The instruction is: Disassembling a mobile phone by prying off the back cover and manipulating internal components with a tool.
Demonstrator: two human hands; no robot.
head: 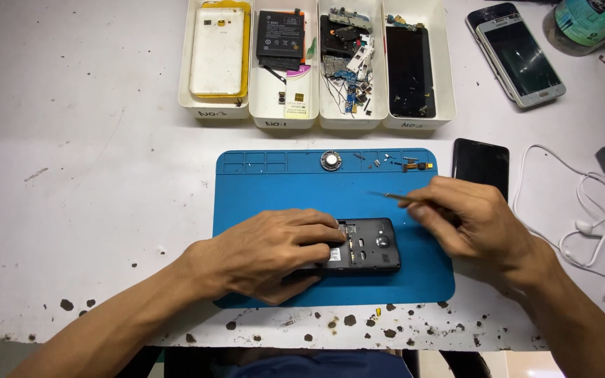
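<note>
The left hand (pixel 267 252) lies flat and closed down on the opened phone (pixel 362 245), pinning it on the blue mat (pixel 274 189) at the centre of the worktop (pixel 92 175). The right hand (pixel 477 224), at 3 o'clock of the phone, is pinched shut on tweezers (pixel 393 197) whose tips point toward 9 o'clock, above the mat and clear of the phone. Risk: loose screws and small parts (pixel 393 162) at the mat's 12 o'clock edge could scatter if a sleeve or the tweezers brush them. A slipping tip could also scratch the exposed board.
</note>
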